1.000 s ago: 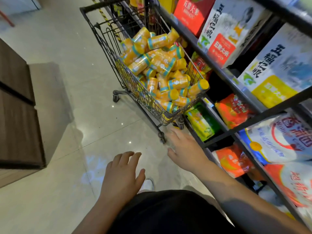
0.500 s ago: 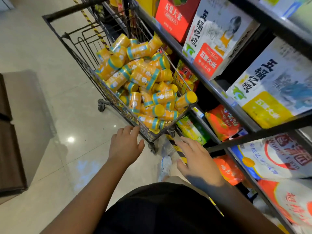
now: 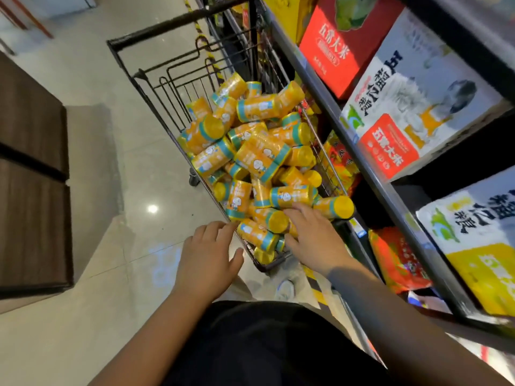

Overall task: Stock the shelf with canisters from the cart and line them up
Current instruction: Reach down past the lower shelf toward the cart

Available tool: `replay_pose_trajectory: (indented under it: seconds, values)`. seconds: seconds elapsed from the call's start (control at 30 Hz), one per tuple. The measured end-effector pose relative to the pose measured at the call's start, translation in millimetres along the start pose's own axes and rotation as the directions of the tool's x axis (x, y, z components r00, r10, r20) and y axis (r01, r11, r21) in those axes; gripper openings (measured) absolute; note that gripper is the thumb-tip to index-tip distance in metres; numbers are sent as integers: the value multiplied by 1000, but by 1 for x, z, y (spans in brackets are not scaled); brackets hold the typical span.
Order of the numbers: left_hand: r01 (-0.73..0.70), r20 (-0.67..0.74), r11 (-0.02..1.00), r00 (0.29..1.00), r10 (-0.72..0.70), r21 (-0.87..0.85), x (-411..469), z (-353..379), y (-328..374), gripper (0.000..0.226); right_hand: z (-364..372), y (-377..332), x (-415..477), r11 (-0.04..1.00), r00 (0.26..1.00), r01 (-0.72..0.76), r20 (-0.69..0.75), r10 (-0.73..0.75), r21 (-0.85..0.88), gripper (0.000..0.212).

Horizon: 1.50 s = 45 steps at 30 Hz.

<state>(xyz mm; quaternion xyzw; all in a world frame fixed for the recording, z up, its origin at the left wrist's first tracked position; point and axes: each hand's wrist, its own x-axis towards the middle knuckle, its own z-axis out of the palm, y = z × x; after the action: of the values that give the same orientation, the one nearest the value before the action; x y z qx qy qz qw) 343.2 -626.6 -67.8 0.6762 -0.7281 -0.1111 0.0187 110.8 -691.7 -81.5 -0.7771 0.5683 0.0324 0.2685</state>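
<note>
A black wire cart stands in the aisle, heaped with several yellow canisters that have teal bands and yellow lids. My right hand reaches over the cart's near end, fingers spread, resting on a canister with a yellow lid; it does not grip it. My left hand is open just outside the cart's near left corner, fingertips touching the wire. The dark metal shelf runs along the right side of the cart.
The shelf holds large rice boxes, one red and one white, with bagged goods lower down. A dark wooden counter stands at the left. Pale tiled floor lies between counter and cart.
Both hands moved forward toward the cart. The right hand went from below the cart's end to lying on the canisters; the left reached the cart's near corner. The view has closed in.
</note>
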Motion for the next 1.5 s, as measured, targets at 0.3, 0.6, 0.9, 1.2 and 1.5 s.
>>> replay_pose_trajectory:
  seconds: [0.3,0.6,0.9,1.2,1.5]
  values:
    - [-119,63,993,991,119,3,83,5,-35,55,-4,1,67,992,994,-94,-49,98,86,52]
    - [-484,174,873,866,468,59,229,40,-52,45,-15,-11,67,960,920,-258,-275,279,111,50]
    - [-759,301,597,651,697,259,316,84,-39,54,4,-34,54,869,811,-457,-311,495,191,54]
    - [-828,292,465,550,783,314,326,81,-40,65,52,6,102,812,811,-543,-115,573,213,72]
    - [-652,287,759,727,624,-1,302,47,-51,99,66,38,164,855,853,-517,-54,519,42,68]
